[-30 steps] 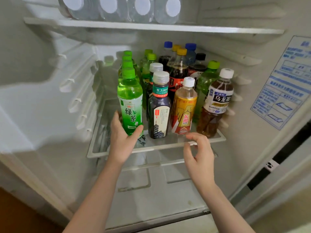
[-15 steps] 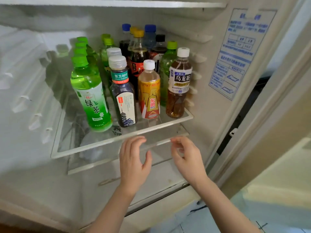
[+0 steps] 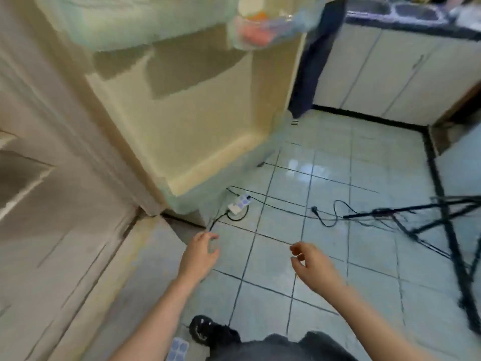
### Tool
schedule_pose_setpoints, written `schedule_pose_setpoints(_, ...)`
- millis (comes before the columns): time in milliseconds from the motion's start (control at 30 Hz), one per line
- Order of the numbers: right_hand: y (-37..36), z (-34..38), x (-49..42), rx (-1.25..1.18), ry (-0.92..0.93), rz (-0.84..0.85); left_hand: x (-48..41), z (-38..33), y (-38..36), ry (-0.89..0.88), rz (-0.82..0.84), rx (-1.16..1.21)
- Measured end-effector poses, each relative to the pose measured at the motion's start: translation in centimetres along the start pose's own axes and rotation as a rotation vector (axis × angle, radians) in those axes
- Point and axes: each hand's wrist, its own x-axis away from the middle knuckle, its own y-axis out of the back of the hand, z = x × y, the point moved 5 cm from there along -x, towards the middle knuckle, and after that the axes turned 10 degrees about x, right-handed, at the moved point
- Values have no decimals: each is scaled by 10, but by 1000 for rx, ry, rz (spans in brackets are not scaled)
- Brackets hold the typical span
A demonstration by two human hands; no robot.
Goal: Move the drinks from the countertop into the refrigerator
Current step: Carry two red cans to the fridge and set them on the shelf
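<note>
The view is blurred and points away from the refrigerator shelves, so no drink bottles are in sight. The cream inner side of the open refrigerator door fills the upper middle. My left hand hangs over the tiled floor near the door's lower corner, fingers loosely curled and holding nothing. My right hand floats to its right, also loosely curled with nothing in it. A dark countertop runs along the top right above white cabinets.
A white power strip and black cables lie on the pale tiled floor. A black tripod spreads its legs at the right. A person's dark-trousered leg stands behind the door.
The view has swung right and down, from the bottle-filled refrigerator shelf to the floor and open door. Both hands have come back from the shelf and hold nothing.
</note>
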Motion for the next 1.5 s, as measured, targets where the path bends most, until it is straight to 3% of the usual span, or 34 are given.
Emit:
schedule_pose_setpoints(133,-26,-143,71,-108,-369,71,26,-35,-110,134,363,33)
schedule_pose_setpoints(333,-72,-285,198,-456,-802,57,76,-73,-244,186,683,-180)
schedule_pose_setpoints(700,-79,-399,287,-1054,-1133,-89,119,-158,-374,62,856,-445)
schedule_pose_setpoints(900,-85,-472,324,-1096,-1234,-73,109,-203,-472,95,1001,-562)
schedule_pose_setpoints(1033,-81,-533,374,-1141,-1423,-148,110,-276,-573,151,1079,-541)
schedule_pose_setpoints(1233,-53,-601,439,-1196,-1671,-361,150,-438,-734,-112,1230,-432)
schedule_pose_setpoints(1400,-46,-623,473,-1222,-1787,-452,184,-505,-832,-350,1317,-662)
schedule_pose_setpoints(1500,-58,-635,495,-1252,-1838,-409,199,-511,-864,-376,1310,-833)
